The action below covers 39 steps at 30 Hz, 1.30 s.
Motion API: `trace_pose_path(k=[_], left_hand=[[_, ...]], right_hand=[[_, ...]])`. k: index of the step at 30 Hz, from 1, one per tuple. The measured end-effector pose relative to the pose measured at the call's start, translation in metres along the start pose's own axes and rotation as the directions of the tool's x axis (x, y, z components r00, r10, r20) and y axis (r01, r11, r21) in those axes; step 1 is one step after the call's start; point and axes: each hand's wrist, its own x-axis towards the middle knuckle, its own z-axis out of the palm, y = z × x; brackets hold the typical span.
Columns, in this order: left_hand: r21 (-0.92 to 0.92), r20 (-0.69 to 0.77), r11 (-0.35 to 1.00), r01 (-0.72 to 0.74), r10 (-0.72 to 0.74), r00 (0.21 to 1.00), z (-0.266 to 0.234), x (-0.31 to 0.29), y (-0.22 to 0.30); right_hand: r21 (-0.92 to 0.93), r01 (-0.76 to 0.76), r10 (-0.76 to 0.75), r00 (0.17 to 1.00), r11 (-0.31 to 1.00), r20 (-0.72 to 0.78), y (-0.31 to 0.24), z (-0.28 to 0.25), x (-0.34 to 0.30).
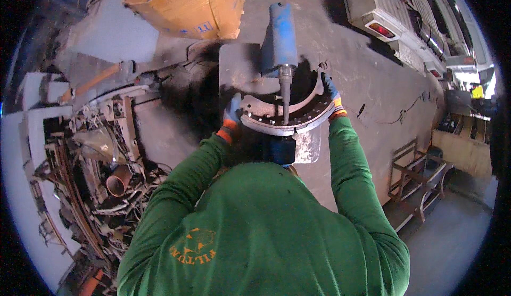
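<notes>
Both my hands wear blue and orange work gloves and grip a curved metal brake shoe [271,129] by its ends. My left hand [232,113] is closed round the left end. At the right end, my right hand [332,98] is closed too. A row of small rivets runs along the shoe's curve. Above it stands a blue machine [283,35], whose narrow steel spindle [286,91] comes down inside the curve. The spindle's tip meets or nearly meets the riveted band; I cannot tell which. Below the shoe shows a dark blue lower part [280,149] of the machine.
A torn cardboard box [213,11] stands beyond the machine. Scrap metal [106,147] is piled at left, with a wooden-handled tool [98,80] near it. At upper right is a vehicle's rear with a red tail light [382,29]. A metal frame [410,176] stands at right.
</notes>
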Motion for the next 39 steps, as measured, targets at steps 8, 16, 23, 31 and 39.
trace_pose_path(k=[8, 16, 23, 31, 39], left_hand=[[0.24, -0.055, 0.942, -0.234, 0.254, 0.966, -0.017, 0.046, -0.024], [0.28, 0.107, 0.928, -0.246, 0.225, 0.969, 0.001, 0.051, -0.027], [0.364, 0.074, 0.923, -0.123, 0.103, 0.992, 0.028, 0.002, 0.021], [0.57, -0.007, 0.81, -0.139, 0.174, 0.985, -0.022, 0.037, -0.053], [0.504, -0.049, 0.844, -0.182, 0.239, 0.97, -0.022, 0.038, -0.066]], right_hand=[[0.171, -0.173, 0.194, 0.974, 0.97, -0.115, -0.033, 0.053, -0.017], [-0.268, 0.082, -0.073, 0.996, 0.96, 0.042, -0.043, 0.018, 0.015], [-0.236, 0.005, -0.005, 1.0, 0.972, 0.001, -0.051, 0.03, 0.026], [-0.358, 0.05, -0.007, 0.993, 0.932, 0.121, -0.022, -0.006, 0.051], [-0.486, 0.022, -0.005, 0.999, 0.874, 0.035, -0.054, 0.037, 0.028]])
